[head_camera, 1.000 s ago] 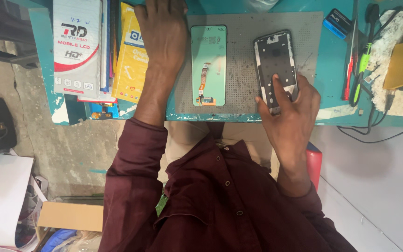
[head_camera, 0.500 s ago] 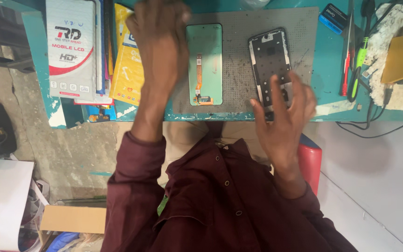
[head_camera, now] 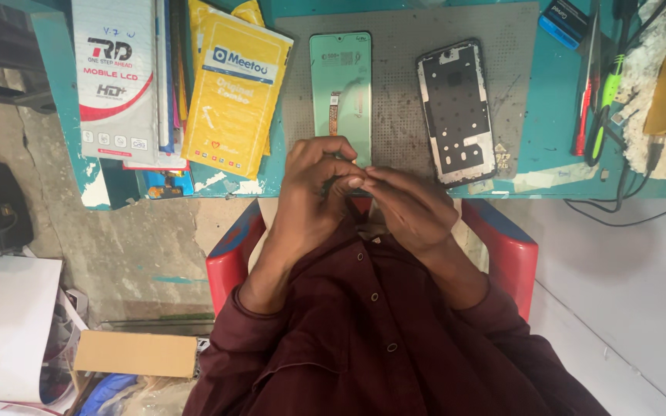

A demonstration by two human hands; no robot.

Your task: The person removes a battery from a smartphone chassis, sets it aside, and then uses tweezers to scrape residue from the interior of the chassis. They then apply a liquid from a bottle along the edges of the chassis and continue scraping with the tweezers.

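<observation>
Fingers [head_camera: 346,179] of both hands meet at the tips, pressed together at the worktop [head_camera: 556,115] edge; whether they pinch anything I cannot tell. The left hand [head_camera: 314,181] curls, the right hand [head_camera: 410,206] lies flatter. Just beyond them on the grey mat [head_camera: 398,92] lie a green screen [head_camera: 341,85] and a phone frame [head_camera: 456,112], untouched
</observation>
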